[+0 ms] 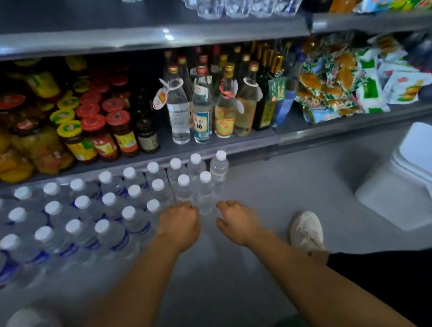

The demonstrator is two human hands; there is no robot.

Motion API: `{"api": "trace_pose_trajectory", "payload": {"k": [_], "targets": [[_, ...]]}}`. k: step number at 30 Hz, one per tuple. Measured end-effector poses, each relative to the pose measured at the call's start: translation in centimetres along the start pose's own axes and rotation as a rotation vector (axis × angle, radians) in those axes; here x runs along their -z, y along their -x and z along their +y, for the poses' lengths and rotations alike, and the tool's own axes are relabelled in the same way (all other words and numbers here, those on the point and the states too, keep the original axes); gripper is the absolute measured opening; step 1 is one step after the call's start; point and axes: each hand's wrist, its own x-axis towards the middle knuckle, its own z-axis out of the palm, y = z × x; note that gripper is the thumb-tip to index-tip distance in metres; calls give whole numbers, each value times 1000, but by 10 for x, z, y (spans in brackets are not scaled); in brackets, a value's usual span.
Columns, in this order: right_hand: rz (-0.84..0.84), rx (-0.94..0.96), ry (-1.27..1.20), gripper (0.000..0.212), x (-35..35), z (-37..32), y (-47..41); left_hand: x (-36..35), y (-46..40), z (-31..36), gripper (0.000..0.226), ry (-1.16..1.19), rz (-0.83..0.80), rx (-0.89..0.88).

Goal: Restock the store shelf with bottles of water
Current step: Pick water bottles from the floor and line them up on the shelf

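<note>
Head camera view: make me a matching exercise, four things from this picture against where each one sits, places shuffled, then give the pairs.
Things
1. water bottles with white caps
2. jars with red lids
3. white tub
4. snack packets

Places
A. on the floor at the right, away from the shelf
B. standing on the floor in rows, in front of the shelf's bottom edge
C. on the lower shelf, right part, past the glass bottles
D. on the lower shelf, left part

Pairs: 1-B, 2-D, 3-A, 4-C
</note>
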Motion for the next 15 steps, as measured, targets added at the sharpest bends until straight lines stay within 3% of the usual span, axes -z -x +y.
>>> {"api": "trace_pose_trajectory", "payload": {"k": [8,15], "targets": [[-64,-113,-92,54,-40,28,-39,-59,-26,4,31,47,-141,24],[-2,-168,-244,65,-52,35,-101,-93,-52,-4,31,73,-194,35]]}}
